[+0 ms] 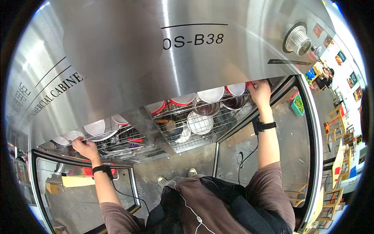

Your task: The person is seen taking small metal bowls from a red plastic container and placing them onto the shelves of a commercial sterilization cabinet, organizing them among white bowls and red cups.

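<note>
My left hand [86,148] is closed at the front edge of the left wire rack [113,136], beside white bowls [94,128]; its fingertips are partly hidden, so what it grips is unclear. Up at the right, my right hand [260,93] has curled fingers at the end of the right wire rack [218,102], next to a red-rimmed bowl [236,89]. What lies between those fingers cannot be made out. White and red bowls, metal bowls [207,109] and white plates [200,123] stand on the racks of the steel cabinet [202,58].
Two glass doors stand open, one at the left [85,195] and one at the right [269,156]. A post [154,130] divides the cabinet. A green basket [298,104] is beyond the right door. Tables, chairs [333,136] and a seated person [326,79] are farther right.
</note>
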The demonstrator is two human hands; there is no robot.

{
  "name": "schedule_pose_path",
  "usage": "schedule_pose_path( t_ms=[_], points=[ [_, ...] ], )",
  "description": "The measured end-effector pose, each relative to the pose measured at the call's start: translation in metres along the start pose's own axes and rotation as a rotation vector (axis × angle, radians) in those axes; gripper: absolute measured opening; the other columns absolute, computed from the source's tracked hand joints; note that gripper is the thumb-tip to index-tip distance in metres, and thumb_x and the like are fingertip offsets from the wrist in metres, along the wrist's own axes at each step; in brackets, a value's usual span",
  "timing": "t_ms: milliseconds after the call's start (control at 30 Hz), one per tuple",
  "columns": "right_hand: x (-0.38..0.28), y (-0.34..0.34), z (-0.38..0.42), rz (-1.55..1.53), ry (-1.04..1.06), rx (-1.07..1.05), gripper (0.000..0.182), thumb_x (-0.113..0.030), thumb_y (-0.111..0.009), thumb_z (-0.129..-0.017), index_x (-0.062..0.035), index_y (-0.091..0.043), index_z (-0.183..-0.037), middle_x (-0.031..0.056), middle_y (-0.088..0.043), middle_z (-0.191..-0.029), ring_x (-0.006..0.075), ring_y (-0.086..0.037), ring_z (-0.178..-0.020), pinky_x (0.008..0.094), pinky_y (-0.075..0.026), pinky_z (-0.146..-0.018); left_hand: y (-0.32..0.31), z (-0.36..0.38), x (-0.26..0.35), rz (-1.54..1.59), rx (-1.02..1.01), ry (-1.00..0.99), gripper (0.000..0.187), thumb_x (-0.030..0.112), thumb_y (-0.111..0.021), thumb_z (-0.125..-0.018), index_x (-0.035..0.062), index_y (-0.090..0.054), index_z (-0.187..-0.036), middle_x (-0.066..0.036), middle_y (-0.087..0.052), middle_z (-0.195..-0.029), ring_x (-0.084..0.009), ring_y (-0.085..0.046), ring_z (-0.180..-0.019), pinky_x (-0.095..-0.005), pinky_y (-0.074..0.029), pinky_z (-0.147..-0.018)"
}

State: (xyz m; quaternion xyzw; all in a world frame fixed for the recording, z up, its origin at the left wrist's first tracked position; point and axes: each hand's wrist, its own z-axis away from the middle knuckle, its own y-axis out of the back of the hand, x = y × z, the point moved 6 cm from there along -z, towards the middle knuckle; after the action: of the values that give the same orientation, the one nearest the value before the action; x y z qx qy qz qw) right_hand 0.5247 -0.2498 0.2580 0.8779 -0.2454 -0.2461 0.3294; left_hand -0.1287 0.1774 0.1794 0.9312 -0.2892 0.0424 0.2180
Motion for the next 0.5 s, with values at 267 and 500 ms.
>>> schedule_pose_path(
  t_ms=[267, 500],
  points=[
    [-0.067, 0.047, 0.022, -0.129, 0.150, 0.179, 0.015, -0.006, -0.071, -0.088, -0.0020, -0.073, -0.102, 0.0131, -0.073, -0.099, 0.0342, -0.064, -0.094, 0.0436, -0.052, -0.085, -0.001, 0.000, 0.000, 0.013, 0.041, -0.032, 0.027, -0.006, -0.053, -0.064, 0.0013, -0.055, -0.090, -0.018, -0.056, -0.094, -0.0429, -0.053, -0.100, -0.0533, -0.041, -0.090],
    [-0.211, 0.035, 0.033, -0.176, 0.591, -0.039, 0.018, -0.011, -0.081, -0.082, -0.0055, -0.075, -0.098, 0.0107, -0.073, -0.090, 0.0326, -0.068, -0.089, 0.0429, -0.052, -0.079, 0.000, -0.001, -0.004, 0.094, 0.056, -0.094, 0.024, -0.004, -0.053, -0.067, 0.0031, -0.056, -0.090, -0.018, -0.055, -0.092, -0.0419, -0.053, -0.097, -0.0521, -0.041, -0.089]
  ],
)
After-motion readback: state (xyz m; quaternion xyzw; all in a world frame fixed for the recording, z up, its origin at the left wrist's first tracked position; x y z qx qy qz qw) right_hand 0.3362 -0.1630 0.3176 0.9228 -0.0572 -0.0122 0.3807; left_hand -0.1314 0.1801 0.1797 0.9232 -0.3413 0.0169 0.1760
